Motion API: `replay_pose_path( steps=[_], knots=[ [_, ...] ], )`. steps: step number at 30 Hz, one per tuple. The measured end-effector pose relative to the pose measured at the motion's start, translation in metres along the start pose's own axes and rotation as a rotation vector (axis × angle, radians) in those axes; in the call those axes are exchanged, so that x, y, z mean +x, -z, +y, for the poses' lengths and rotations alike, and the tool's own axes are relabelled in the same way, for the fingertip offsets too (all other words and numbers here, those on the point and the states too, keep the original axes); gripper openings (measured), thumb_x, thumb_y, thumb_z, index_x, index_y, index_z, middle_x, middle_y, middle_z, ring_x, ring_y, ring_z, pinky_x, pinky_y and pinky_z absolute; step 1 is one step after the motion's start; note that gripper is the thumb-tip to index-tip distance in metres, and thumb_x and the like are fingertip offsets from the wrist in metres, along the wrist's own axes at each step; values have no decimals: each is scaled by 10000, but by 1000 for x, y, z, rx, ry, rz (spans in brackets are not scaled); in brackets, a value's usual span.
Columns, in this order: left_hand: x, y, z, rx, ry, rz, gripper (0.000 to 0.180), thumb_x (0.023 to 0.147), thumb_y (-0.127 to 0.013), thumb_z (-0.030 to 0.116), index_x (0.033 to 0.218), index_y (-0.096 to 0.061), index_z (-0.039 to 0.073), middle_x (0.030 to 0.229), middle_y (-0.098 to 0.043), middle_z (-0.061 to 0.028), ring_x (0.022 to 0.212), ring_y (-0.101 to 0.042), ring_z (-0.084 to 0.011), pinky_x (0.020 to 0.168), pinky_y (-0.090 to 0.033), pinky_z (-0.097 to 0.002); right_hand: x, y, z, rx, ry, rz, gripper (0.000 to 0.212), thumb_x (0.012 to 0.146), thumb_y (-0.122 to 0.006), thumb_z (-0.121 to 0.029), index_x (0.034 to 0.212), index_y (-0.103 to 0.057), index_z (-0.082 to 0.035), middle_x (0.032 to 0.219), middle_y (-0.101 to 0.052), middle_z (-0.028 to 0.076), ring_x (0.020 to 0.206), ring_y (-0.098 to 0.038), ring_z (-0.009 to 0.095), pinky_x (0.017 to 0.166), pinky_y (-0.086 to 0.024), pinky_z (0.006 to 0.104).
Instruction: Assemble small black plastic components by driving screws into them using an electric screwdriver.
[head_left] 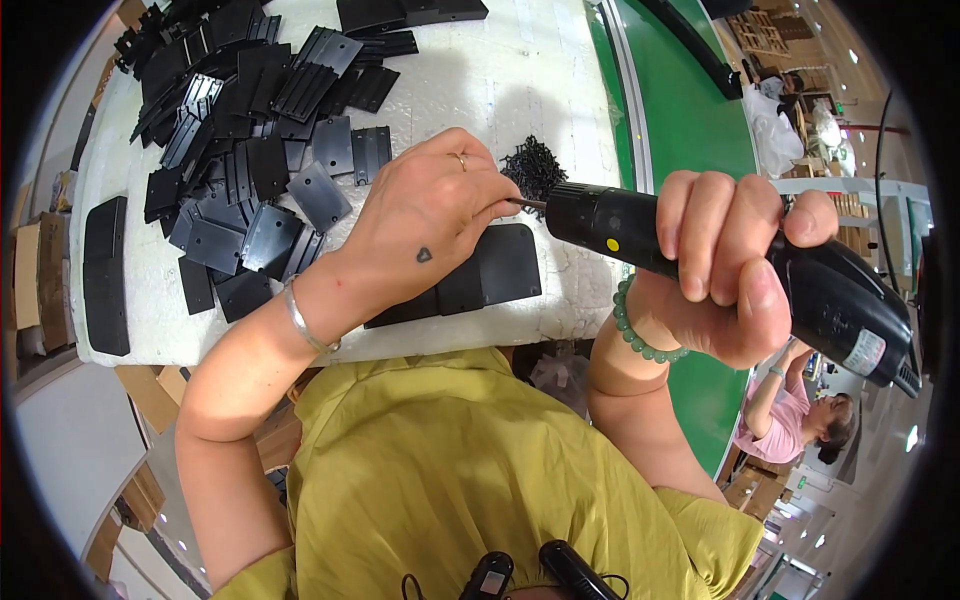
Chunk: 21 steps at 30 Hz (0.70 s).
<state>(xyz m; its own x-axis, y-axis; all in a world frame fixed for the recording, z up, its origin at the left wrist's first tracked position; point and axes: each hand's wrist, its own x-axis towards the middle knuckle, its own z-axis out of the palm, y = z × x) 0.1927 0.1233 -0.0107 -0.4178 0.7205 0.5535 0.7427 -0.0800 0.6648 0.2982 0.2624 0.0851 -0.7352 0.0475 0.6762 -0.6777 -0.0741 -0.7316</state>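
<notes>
My right hand [735,250] is wrapped round a black electric screwdriver [625,222], held nearly level with its bit pointing left. At the bit's tip, my left hand [430,200] has its thumb and fingers pinched together; whatever sits between them is hidden. Just behind the bit lies a pile of small black screws [535,165] on the white work surface [480,90]. Below my left hand is a flat black part [505,265] with rounded corners, partly covered by that hand and wrist.
A large heap of black plates [260,160] fills the left of the table. One long black piece [106,275] lies at the left edge. Along the right runs a green belt [690,130] with a metal rail. A person in a pink top [775,420] is at the far right.
</notes>
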Motion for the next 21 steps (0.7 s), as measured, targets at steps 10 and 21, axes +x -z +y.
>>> replay_pose_path(
  steps=[10,21],
  knots=[
    [-30,31,-2,57,266,-202,534,800,-620,128,1299,-430,101,1158,-540,-170,1012,-532,-335,834,-438,-372,-25,-25,3,-24,-110,132,313,761,-511,-73,1064,-447,-121,590,-434,-56,490,-431,71,535,-367,238],
    [-61,10,4,137,310,-292,425,732,-698,302,1063,-567,70,859,-575,-115,826,-552,-303,717,-443,-365,-49,-43,9,-27,-227,66,328,772,-555,-58,1049,-397,-136,572,-445,-43,446,-445,87,439,-374,222]
  ],
)
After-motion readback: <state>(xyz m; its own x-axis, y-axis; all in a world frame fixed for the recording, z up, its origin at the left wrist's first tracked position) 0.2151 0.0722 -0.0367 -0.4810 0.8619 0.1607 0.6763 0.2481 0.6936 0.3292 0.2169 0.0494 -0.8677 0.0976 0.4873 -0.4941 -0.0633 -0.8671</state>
